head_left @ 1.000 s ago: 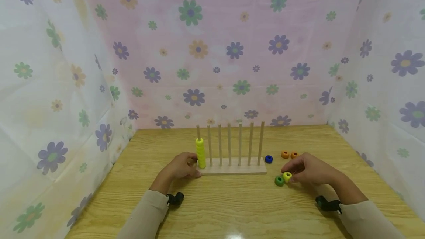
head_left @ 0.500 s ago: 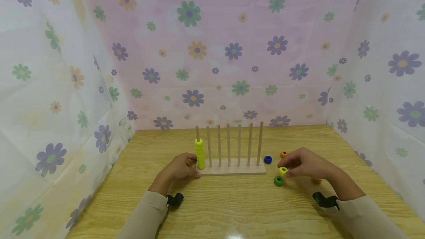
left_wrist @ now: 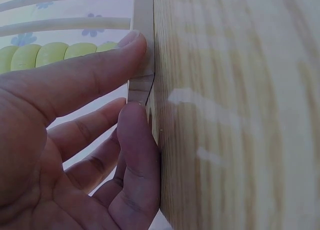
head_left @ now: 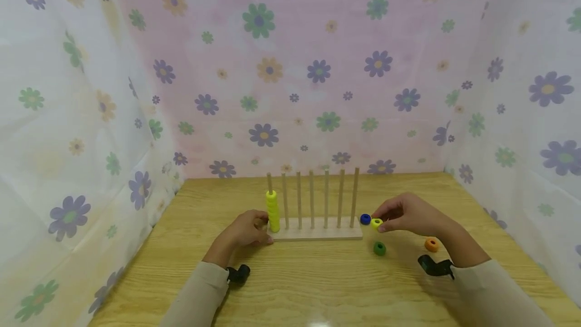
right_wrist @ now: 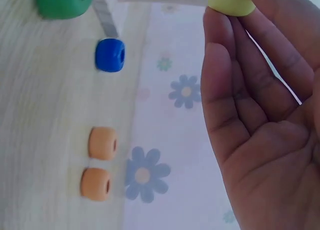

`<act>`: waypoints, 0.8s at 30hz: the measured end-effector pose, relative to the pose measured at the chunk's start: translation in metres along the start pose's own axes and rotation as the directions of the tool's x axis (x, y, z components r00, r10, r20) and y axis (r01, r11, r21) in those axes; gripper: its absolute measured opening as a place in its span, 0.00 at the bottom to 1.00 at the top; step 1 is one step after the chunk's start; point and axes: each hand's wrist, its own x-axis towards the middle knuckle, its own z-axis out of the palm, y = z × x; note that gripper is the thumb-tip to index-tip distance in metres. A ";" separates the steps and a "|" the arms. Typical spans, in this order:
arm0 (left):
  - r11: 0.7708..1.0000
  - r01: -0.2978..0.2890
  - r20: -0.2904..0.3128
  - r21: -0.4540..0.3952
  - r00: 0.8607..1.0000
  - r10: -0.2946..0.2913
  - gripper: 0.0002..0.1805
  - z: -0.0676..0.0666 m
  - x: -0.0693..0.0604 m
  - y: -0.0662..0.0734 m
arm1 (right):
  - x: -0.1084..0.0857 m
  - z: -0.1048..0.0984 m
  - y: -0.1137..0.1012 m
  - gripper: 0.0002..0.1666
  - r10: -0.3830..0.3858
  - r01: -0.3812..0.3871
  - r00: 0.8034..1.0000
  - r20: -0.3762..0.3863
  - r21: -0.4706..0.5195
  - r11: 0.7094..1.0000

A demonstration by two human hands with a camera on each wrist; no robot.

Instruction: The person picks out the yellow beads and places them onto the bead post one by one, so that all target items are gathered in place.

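A wooden peg stand [head_left: 317, 235] with several upright pegs stands on the table, a stack of yellow beads [head_left: 272, 211] on its leftmost peg. My left hand [head_left: 247, 228] holds the left end of the stand's base, with thumb and fingertips against its corner in the left wrist view. To the right of the stand, my right hand [head_left: 410, 216] pinches a yellow bead [head_left: 376, 224] between thumb and fingers, its hole facing up. Close beside that bead lies a blue bead [head_left: 365, 219], near the base's right end.
A green bead [head_left: 380, 249] lies in front of the right hand, and an orange bead [head_left: 431, 244] lies near the right wrist. Two more orange beads [right_wrist: 102, 143] show in the right wrist view, hidden in the head view. Flowered cloth [head_left: 299, 115] walls surround the table.
My right hand has lifted the yellow bead from beside the green one and carried it left and away from me, towards the stand. The left hand has stayed at the base.
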 end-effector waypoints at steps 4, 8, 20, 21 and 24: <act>1.000 -0.003 0.002 -0.002 1.000 0.003 0.34 -0.001 0.000 0.000 | 0.006 0.000 -0.007 0.17 -0.004 0.003 0.999 -0.036 -0.022 1.000; 1.000 -0.002 0.003 0.003 1.000 0.002 0.36 -0.001 -0.001 0.000 | 0.011 -0.001 -0.017 0.17 -0.026 0.025 0.997 -0.068 -0.014 1.000; 1.000 -0.009 0.000 0.006 1.000 0.009 0.35 -0.001 0.000 0.000 | 0.024 -0.003 -0.037 0.17 -0.052 0.034 0.987 -0.152 -0.116 0.993; 1.000 -0.010 0.001 0.006 1.000 0.010 0.35 -0.001 0.000 0.000 | 0.025 -0.003 -0.039 0.18 -0.052 0.032 0.986 -0.158 -0.125 0.992; 1.000 -0.006 -0.001 0.004 1.000 0.007 0.36 -0.001 0.000 -0.001 | 0.029 -0.002 -0.045 0.18 -0.063 0.040 0.984 -0.165 -0.137 0.990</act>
